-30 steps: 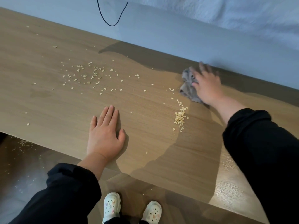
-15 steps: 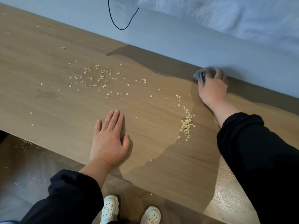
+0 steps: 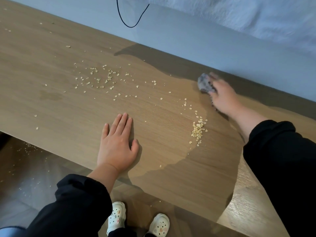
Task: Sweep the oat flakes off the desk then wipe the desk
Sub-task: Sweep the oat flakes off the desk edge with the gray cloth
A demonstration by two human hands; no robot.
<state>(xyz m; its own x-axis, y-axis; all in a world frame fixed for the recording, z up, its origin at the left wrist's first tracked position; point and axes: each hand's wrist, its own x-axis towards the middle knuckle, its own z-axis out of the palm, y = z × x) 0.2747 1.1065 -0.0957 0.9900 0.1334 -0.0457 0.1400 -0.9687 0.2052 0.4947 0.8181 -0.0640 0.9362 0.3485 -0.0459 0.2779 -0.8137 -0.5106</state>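
Note:
Oat flakes lie scattered (image 3: 102, 79) over the middle of the wooden desk (image 3: 51, 57), and a small heap of oat flakes (image 3: 198, 129) sits right of centre. My right hand (image 3: 224, 98) holds a crumpled grey cloth (image 3: 204, 83) against the desk near the back wall, beyond the heap; the hand is blurred. My left hand (image 3: 118, 142) rests flat on the desk near its front edge, fingers straight, holding nothing.
A pale wall (image 3: 205, 40) runs along the desk's back edge, with a black cable (image 3: 130, 17) hanging on it. Oat flakes on the floor (image 3: 29, 147) lie below the front edge at left. My white shoes (image 3: 119, 216) stand in front of the desk.
My right hand has moved with the cloth from the back wall leftward and toward me over the desk. The left hand has stayed flat in place.

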